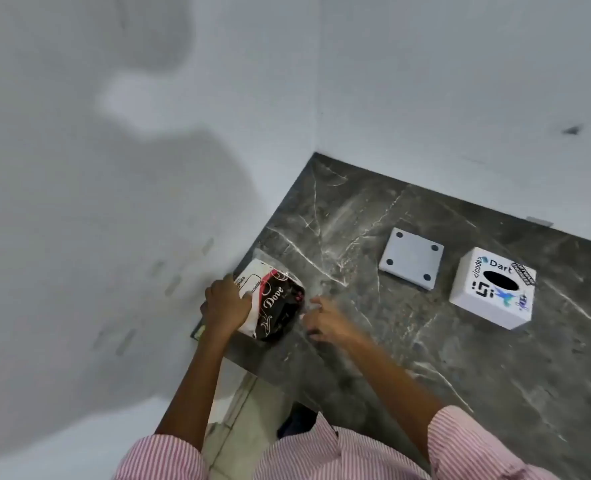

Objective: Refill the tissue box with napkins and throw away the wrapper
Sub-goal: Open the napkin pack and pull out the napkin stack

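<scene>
I'm gripping the napkin pack (270, 303) w/ my left hand (225, 306), fingers curled over its white end, at the desk's (408, 358) left edge by the wall. Its long axis is running near-to-far, tilting right. My right hand (325, 318) is sitting just beside the pack — fingers bent, looks like it's pinching clear wrapper, can't tell for sure. Well to the right: the tissue box (491, 289), hole up, w/ a white plate (412, 258) lying flat between — nothing blocking the way.
</scene>
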